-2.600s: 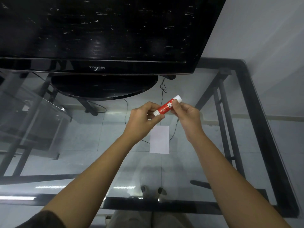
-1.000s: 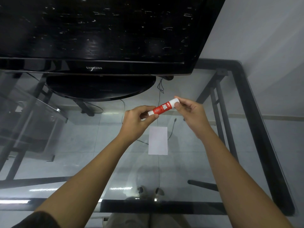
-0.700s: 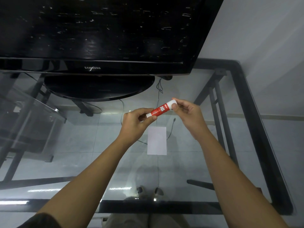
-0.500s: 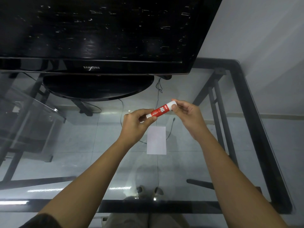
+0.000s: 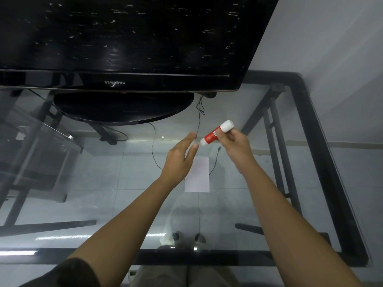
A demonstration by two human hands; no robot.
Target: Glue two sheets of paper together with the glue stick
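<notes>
Black-framed glass table [image 5: 325, 162] spreads around the white rectangular paper sheet [image 5: 199, 179]. Above the sheet, the right hand [image 5: 234, 147] grips a red-and-white plastic glue stick [image 5: 214, 134]; the blurred left hand [image 5: 179, 161], fingers straight, perhaps touches the stick's end.

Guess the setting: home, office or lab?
Probably a home living room: a large flat-screen television stands on a black-framed glass table, with tiled floor showing through the glass and a plain wall beside.
</notes>
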